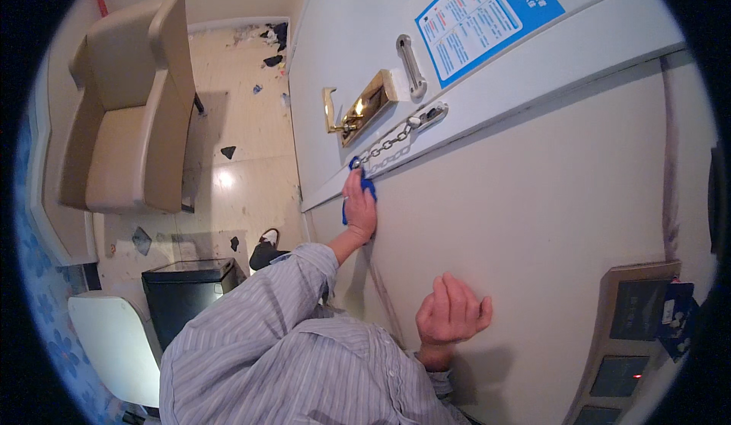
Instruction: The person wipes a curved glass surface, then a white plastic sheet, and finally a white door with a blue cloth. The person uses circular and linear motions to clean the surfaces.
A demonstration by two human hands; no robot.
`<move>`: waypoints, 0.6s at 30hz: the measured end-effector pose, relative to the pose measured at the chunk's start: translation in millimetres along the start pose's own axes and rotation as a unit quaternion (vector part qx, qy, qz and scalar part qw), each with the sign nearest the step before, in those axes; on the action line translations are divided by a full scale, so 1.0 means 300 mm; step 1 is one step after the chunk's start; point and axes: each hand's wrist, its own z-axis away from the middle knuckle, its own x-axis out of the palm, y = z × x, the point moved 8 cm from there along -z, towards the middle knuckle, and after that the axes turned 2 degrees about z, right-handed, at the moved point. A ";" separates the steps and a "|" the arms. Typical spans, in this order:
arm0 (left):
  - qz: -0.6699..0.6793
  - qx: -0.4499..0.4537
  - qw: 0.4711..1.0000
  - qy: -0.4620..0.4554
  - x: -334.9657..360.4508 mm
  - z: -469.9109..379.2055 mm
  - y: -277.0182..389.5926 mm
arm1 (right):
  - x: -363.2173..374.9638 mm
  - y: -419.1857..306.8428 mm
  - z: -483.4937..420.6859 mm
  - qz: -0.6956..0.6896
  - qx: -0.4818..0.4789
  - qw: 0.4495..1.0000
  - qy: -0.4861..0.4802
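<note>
My left hand [361,207] presses a blue cloth [370,186] against the lower end of a door chain [388,142], around its round metal end. Part of the cloth is hidden under the fingers. The chain runs up to a slotted metal track [437,113] near the edge of a white door [320,42]. Beside it is a brass lever handle [330,111] on a shiny backplate [374,108]. In front of the beige wall [514,213], my right hand [454,311] hangs loosely curled, with nothing visible in it.
Above the handle is a long metal fitting [411,65], beside a blue-and-white printed notice [477,22]. A beige armchair [123,122], a black cabinet [183,293] and a white chair back [117,345] stand at left. Dark scraps [228,152] litter the floor. Wall switches [619,376] sit at lower right.
</note>
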 end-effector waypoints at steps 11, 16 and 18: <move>0.021 -0.355 0.933 -0.050 0.035 0.125 -0.198 | 0.015 -0.009 0.003 -0.050 -0.015 0.999 -0.011; 0.087 -0.217 0.970 -0.068 0.016 0.044 0.181 | 0.010 -0.006 0.001 -0.053 -0.013 0.998 -0.014; 0.118 -0.047 0.989 -0.071 -0.028 -0.002 0.437 | 0.003 -0.007 -0.003 -0.059 -0.017 0.998 -0.005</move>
